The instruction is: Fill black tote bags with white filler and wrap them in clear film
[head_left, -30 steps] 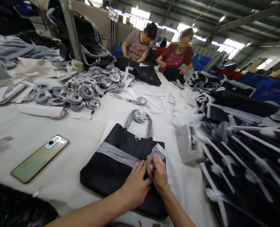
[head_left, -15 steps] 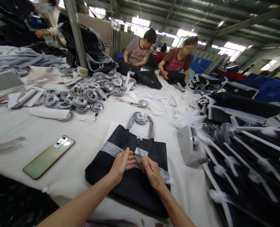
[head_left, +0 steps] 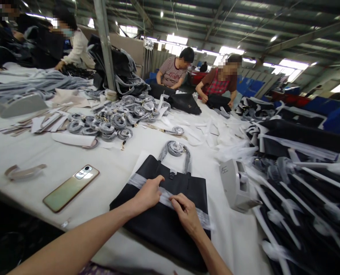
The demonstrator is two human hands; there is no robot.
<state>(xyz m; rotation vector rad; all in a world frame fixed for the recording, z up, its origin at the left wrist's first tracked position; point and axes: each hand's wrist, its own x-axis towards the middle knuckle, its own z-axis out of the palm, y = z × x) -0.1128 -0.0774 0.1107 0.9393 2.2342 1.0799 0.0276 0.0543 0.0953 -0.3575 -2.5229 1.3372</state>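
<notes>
A black handbag (head_left: 158, 225) lies flat on the white table (head_left: 38, 152) in front of me, its wrapped grey handles (head_left: 175, 149) pointing away. A translucent grey band (head_left: 165, 194) crosses the bag's front. My left hand (head_left: 148, 194) rests on the band with fingers curled, pressing it down. My right hand (head_left: 187, 214) lies on the band just to the right, fingers bent and thumb tucked, pinching or pressing the band.
A phone (head_left: 71, 188) lies face down to the left. A small white box (head_left: 234, 183) stands right of the bag. Several wrapped black bags (head_left: 301, 183) pile at right. Coiled grey straps (head_left: 112, 120) heap at the back. Other people work across the table.
The small translucent piece held up between both hands has gone down; both hands now press flat along the band. The view has tilted upward.
</notes>
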